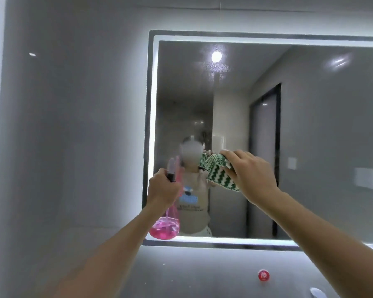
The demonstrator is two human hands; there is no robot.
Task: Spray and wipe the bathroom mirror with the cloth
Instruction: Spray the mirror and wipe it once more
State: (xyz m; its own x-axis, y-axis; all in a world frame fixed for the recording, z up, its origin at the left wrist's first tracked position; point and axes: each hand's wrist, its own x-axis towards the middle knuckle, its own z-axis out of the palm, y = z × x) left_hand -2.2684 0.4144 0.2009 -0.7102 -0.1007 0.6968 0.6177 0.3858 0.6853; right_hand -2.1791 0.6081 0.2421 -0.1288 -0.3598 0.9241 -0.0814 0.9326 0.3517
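the cloth point(219, 172), soft and light, is bunched in the right hand point(251, 174) against the mirror point(310, 125); best pressed flat. the bottle point(165, 226), smooth and part full, is gripped at its neck by the left hand point(164, 190).

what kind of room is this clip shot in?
Most likely a bathroom. A wall-mounted mirror with a lit border hangs on plain grey wall, and its reflection shows tiled walls and a dark-framed door. The left hand holds a pink spray bottle; the right hand holds a green-and-white cloth.
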